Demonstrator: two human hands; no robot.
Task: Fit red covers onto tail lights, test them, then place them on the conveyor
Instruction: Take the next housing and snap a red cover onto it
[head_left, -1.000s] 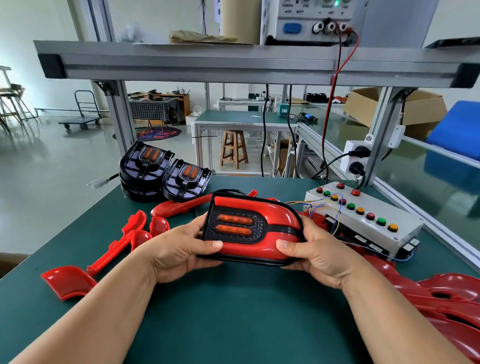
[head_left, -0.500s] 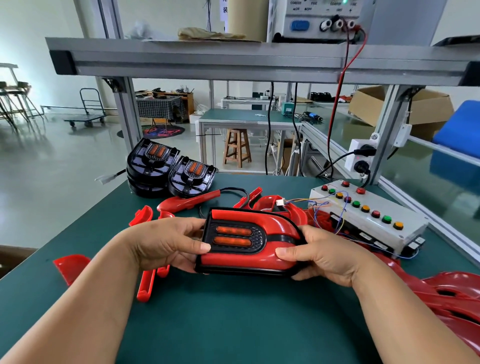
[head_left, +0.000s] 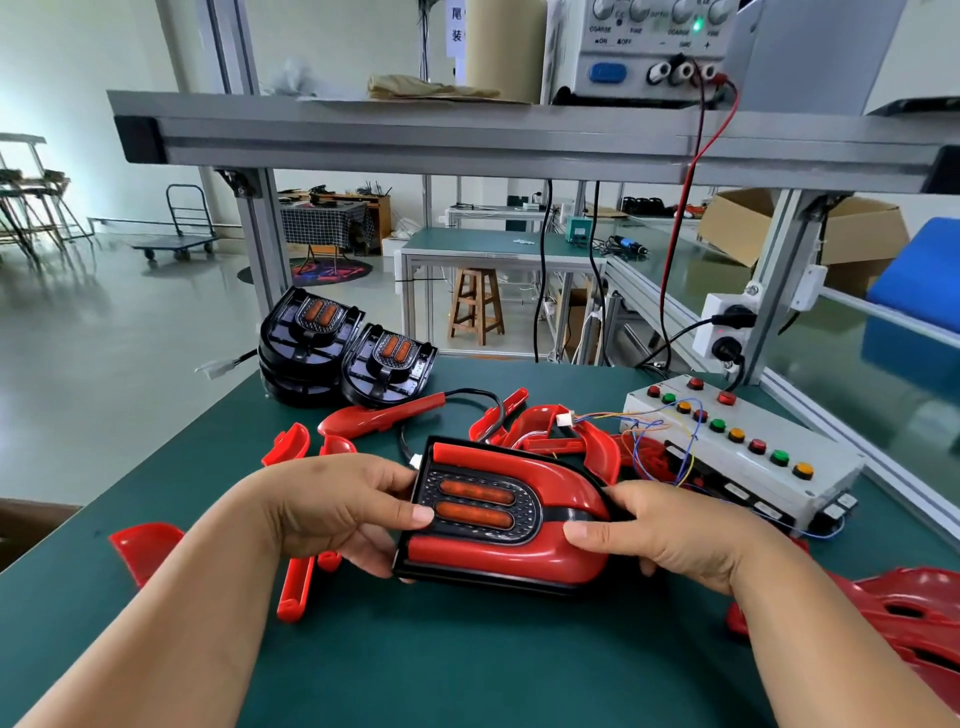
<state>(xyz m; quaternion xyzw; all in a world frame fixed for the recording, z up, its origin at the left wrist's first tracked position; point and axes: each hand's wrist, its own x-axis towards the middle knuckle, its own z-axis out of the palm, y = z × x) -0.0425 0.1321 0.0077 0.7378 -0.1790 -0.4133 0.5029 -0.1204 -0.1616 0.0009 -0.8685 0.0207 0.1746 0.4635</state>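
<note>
A tail light (head_left: 498, 525) with a red cover fitted over its black base lies low over the green table, two orange lenses facing up. My left hand (head_left: 332, 514) grips its left end, thumb on the lens panel. My right hand (head_left: 670, 535) grips its right end, thumb on the red cover. A black cable with a white plug runs from the light's back left corner. Bare black tail lights (head_left: 343, 353) stand stacked at the back left. Loose red covers (head_left: 545, 436) lie behind the held light.
A white test box (head_left: 743, 457) with coloured buttons and loose wires sits to the right. More red covers lie at the left (head_left: 145, 551) and far right (head_left: 904, 623). A power supply (head_left: 644, 47) stands on the overhead shelf. The glass-sided conveyor (head_left: 857, 364) runs along the right.
Both hands have lowered the covered tail light from a raised, tilted pose toward the table and slightly nearer me. The grips stay the same.
</note>
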